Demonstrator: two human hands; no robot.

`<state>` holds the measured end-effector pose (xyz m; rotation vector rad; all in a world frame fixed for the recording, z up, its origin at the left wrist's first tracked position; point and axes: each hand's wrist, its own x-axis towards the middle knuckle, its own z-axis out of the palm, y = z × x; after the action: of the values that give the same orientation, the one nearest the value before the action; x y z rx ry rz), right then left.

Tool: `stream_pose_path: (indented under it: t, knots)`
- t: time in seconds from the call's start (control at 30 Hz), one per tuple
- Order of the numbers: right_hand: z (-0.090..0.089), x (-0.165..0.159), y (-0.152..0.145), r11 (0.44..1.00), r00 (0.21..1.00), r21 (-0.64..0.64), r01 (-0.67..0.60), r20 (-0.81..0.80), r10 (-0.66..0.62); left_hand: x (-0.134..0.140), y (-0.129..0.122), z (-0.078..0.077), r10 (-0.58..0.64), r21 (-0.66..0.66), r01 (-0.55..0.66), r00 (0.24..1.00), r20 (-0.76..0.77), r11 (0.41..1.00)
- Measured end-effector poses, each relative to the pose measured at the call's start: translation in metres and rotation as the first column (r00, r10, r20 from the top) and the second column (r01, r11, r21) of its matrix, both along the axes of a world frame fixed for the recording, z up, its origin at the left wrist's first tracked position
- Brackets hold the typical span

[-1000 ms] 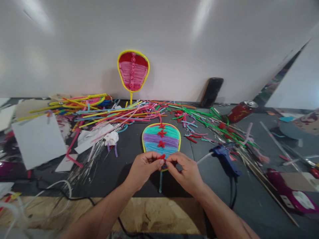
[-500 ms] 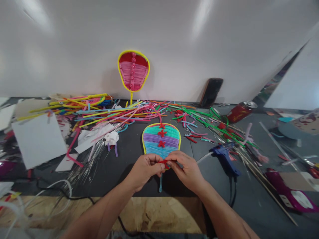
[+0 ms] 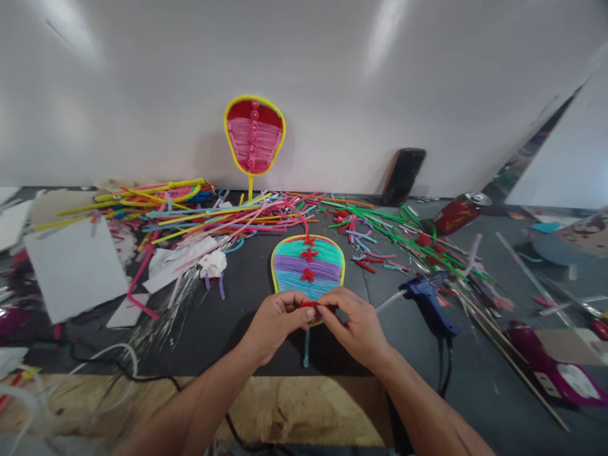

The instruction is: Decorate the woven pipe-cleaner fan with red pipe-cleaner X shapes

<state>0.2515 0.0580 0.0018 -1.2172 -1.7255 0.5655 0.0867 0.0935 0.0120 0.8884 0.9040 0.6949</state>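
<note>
A fan-shaped pipe-cleaner piece (image 3: 291,269) lies on the dark table, banded green, purple and blue inside a yellow rim. Three red flower shapes (image 3: 308,254) run down its middle, and a blue stem (image 3: 306,351) sticks out toward me. Over its lower end, my left hand (image 3: 280,320) and my right hand (image 3: 354,323) meet, fingertips pinched on a small red pipe-cleaner piece (image 3: 311,304). The fingers partly cover that red piece and the fan's lower part.
Pipe cleaners (image 3: 228,218) are heaped along the back. A pink fan (image 3: 254,136) with a yellow rim stands against the white wall (image 3: 332,95). To the right are a blue glue gun (image 3: 430,304), a red can (image 3: 460,213) and a phone (image 3: 403,176). White paper (image 3: 76,269) lies left.
The fingers have shifted slightly around the red piece, which now shows a little differently between them. The fan on the table has stayed put.
</note>
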Motion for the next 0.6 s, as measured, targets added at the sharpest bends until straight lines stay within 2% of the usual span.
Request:
stream_pose_path:
  t: [0.1, 0.2, 0.4, 0.6]
  knots:
    - [0.0019, -0.0011, -0.0001, 0.995, 0.994, -0.038, 0.097, -0.050, -0.099, -0.0015, 0.0004, -0.0006, 0.001, -0.019, 0.000, 0.998, 0.071, 1.000]
    - [0.0026, -0.0026, -0.0002, 0.990, 0.989, -0.028, 0.137, -0.056, -0.139, -0.0020, 0.0007, 0.0000, -0.004, -0.007, 0.004, 0.997, 0.079, 1.000]
    - [0.0004, -0.0029, -0.0009, 0.992, 0.996, 0.088, 0.091, -0.016, -0.090, -0.0003, 0.0002, -0.0019, 0.022, 0.006, -0.023, 0.997, 0.074, 1.000]
    - [0.0009, -0.0023, -0.0014, 0.998, 0.998, 0.036, 0.058, -0.008, -0.057, -0.0007, 0.0011, -0.0040, 0.049, 0.005, -0.050, 0.998, 0.047, 0.999]
